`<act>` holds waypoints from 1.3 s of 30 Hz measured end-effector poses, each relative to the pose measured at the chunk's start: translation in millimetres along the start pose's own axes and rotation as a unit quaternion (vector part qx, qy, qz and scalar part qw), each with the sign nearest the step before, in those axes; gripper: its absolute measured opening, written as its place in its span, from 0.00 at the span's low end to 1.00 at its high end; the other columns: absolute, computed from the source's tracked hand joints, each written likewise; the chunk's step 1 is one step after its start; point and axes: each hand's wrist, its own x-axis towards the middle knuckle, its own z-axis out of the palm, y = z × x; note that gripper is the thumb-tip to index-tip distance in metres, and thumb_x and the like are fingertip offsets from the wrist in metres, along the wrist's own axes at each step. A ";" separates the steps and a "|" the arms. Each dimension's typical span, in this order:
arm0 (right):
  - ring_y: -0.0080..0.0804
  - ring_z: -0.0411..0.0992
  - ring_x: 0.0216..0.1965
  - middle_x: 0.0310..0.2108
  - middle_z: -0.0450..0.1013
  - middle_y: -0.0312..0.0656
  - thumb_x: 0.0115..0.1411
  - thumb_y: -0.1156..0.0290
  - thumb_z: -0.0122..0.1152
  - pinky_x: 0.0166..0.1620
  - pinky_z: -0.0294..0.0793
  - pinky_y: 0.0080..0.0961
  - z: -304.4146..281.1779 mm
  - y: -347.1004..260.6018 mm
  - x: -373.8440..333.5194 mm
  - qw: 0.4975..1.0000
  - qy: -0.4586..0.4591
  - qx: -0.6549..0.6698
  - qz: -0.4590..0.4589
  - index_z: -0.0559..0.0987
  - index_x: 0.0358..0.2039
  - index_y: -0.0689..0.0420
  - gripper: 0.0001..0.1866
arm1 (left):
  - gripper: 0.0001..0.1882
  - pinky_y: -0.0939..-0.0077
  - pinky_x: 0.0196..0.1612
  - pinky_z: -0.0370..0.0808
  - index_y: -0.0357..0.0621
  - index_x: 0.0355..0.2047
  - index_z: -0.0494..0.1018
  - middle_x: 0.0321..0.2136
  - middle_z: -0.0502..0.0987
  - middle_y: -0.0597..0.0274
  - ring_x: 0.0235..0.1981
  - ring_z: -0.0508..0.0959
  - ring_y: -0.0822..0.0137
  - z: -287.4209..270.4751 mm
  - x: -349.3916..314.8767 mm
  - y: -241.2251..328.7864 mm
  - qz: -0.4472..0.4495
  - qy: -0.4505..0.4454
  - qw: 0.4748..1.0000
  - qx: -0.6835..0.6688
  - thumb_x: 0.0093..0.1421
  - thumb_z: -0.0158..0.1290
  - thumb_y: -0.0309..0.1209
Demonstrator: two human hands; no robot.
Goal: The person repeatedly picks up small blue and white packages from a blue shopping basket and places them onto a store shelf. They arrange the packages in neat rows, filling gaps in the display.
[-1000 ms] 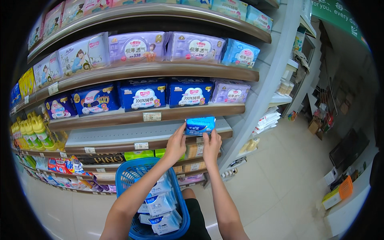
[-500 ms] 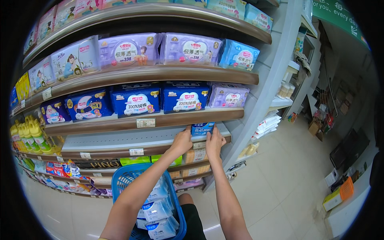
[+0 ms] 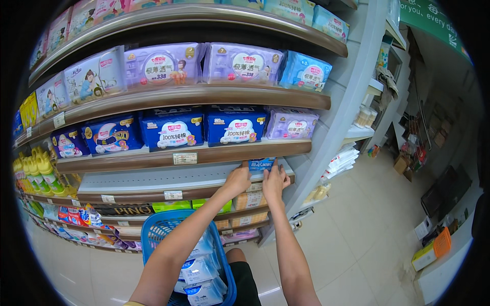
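A small blue plastic-wrapped pack (image 3: 261, 163) stands at the right end of a mostly bare shelf (image 3: 153, 179), partly under the shelf above. My left hand (image 3: 238, 180) holds its left side, and my right hand (image 3: 274, 182) holds its right side, fingers pressed along the edges. Below my left forearm is a blue plastic basket (image 3: 148, 234) with several white-and-blue soft packs (image 3: 200, 269) in it. My left arm hides part of the basket.
Above, purple packs (image 3: 245, 62) and dark blue packs (image 3: 236, 125) line the shelves. Yellow bottles (image 3: 48, 176) stand at the left. A grey upright panel (image 3: 326, 127) closes off the right end. Tiled floor (image 3: 352, 245) and an orange basket (image 3: 442, 241) lie farther right.
The blue pack has gone slightly deeper under the upper shelf, so less of its front shows. Both hands have moved a little with it and keep their hold.
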 end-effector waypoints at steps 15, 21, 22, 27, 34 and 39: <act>0.35 0.80 0.39 0.40 0.79 0.46 0.68 0.75 0.57 0.42 0.77 0.29 -78.6 -70.8 -109.9 0.944 -0.028 0.327 -0.031 0.82 0.46 0.63 0.11 | 0.06 0.61 0.43 0.75 0.41 0.37 0.82 0.31 0.83 0.54 0.33 0.80 0.49 -48.5 -130.6 22.2 0.194 0.255 0.947 -0.023 0.60 0.60 0.28; 0.24 0.77 0.22 0.24 0.79 0.40 0.68 0.73 0.60 0.27 0.76 0.20 -89.9 -116.7 -203.0 0.881 -0.150 0.448 0.024 0.83 0.33 0.65 0.09 | 0.03 0.72 0.28 0.73 0.36 0.30 0.78 0.24 0.79 0.57 0.22 0.77 0.67 -74.5 -263.2 -27.2 0.033 0.318 0.946 -0.055 0.62 0.58 0.22; 0.24 0.77 0.22 0.24 0.80 0.41 0.68 0.72 0.60 0.27 0.76 0.20 -92.1 -120.7 -212.6 0.876 -0.171 0.450 0.023 0.83 0.32 0.65 0.10 | 0.02 0.73 0.28 0.73 0.37 0.32 0.77 0.24 0.78 0.59 0.23 0.77 0.68 -79.9 -282.4 -38.0 -0.050 0.303 0.946 -0.106 0.62 0.57 0.21; 0.23 0.79 0.25 0.24 0.79 0.42 0.72 0.72 0.53 0.31 0.76 0.20 -94.9 -161.5 -241.2 0.875 -0.252 0.412 -0.038 0.81 0.38 0.63 0.11 | 0.11 0.71 0.35 0.77 0.37 0.40 0.76 0.37 0.79 0.54 0.32 0.81 0.62 -83.8 -354.9 -95.9 -0.154 0.301 0.936 -0.101 0.58 0.60 0.17; 0.46 0.77 0.50 0.48 0.78 0.48 0.68 0.78 0.51 0.52 0.76 0.36 -36.6 -202.5 -262.7 0.857 -0.369 0.290 -0.214 0.80 0.49 0.62 0.12 | 0.28 0.58 0.52 0.77 0.37 0.55 0.73 0.50 0.77 0.46 0.50 0.77 0.45 -26.3 -374.0 -151.8 -0.164 0.176 0.970 0.015 0.52 0.61 0.17; 0.53 0.68 0.61 0.61 0.70 0.53 0.67 0.79 0.51 0.61 0.70 0.41 11.5 -209.2 -287.0 0.840 -0.437 0.191 -0.259 0.75 0.59 0.64 0.20 | 0.23 0.54 0.56 0.75 0.42 0.56 0.72 0.57 0.71 0.47 0.57 0.72 0.43 29.7 -340.2 -204.5 -0.265 0.028 0.956 0.127 0.59 0.56 0.29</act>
